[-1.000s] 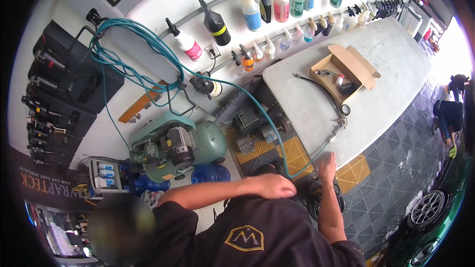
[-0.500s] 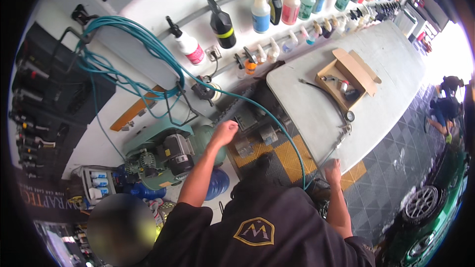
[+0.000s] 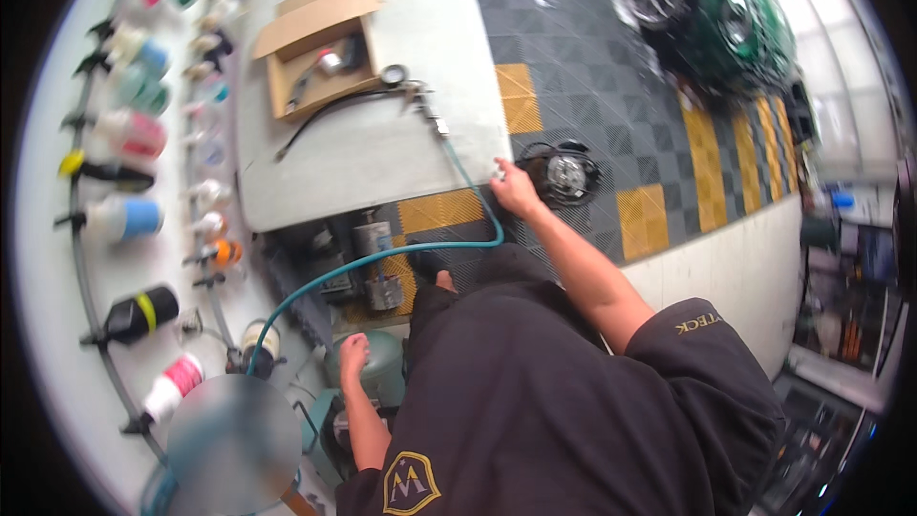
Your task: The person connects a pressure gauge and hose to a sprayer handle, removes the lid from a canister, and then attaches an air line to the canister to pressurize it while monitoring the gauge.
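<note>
My left hand [image 3: 353, 355] is loosely closed, with nothing visible in it, above the green air compressor tank [image 3: 380, 363]. My right hand [image 3: 514, 186] is at the table's near right corner, its fingers curled; whether it grips anything is hidden. Close beside it runs a teal air hose [image 3: 411, 248], bending off the table edge and back to the left. The hose joins a tire inflator [image 3: 420, 100] with a round gauge [image 3: 394, 75] and a black rubber whip lying on the white table [image 3: 382, 167].
An open cardboard box [image 3: 287, 86] with small parts sits on the table. Spray bottles [image 3: 124, 220] hang along the left wall. Beyond the table, a round dark machine [image 3: 565, 174] stands on the grey and yellow tiled floor [image 3: 564, 57]. A green car [image 3: 726, 10] is farther off.
My view has swung to the right, so the table and wall now appear farther left. My left hand is now lower, over the compressor. My right hand remains by the table corner.
</note>
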A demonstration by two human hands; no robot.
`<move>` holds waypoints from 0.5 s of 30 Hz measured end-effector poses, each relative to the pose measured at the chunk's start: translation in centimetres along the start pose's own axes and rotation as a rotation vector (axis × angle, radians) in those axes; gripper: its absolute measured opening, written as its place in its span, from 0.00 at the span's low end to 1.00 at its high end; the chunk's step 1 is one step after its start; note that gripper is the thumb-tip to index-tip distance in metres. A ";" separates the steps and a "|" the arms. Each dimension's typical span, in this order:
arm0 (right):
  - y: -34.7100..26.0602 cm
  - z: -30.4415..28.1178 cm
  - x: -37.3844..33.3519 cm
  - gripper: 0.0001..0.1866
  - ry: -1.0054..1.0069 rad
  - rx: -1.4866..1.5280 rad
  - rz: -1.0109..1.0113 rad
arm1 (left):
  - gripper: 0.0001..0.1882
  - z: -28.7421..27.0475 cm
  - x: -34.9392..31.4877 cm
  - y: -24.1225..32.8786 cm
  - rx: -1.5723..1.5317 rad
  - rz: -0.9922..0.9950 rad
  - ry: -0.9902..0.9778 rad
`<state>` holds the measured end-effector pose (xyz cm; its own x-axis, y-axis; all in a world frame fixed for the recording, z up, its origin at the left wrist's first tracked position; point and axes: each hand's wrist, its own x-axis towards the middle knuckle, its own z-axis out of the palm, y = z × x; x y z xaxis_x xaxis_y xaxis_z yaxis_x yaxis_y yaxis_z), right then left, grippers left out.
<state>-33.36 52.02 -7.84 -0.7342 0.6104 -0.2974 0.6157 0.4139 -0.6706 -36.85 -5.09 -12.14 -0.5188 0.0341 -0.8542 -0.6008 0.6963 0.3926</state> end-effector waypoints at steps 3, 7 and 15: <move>4.7 -0.7 -5.9 0.32 0.004 0.065 0.214 | 0.17 -0.1 2.3 2.2 0.068 -0.049 -0.058; 13.2 -3.6 -13.5 0.31 -0.037 -0.091 0.584 | 0.17 0.8 4.3 6.8 0.096 -0.011 -0.067; 20.7 -12.1 -12.8 0.28 0.130 -0.016 0.582 | 0.13 10.7 3.7 13.7 0.266 0.146 -0.151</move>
<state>-7.69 60.95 -9.71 -0.2348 0.8171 -0.5266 0.9111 -0.0038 -0.4121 -40.52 12.23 -13.60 -0.4796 0.2388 -0.8444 -0.3369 0.8384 0.4285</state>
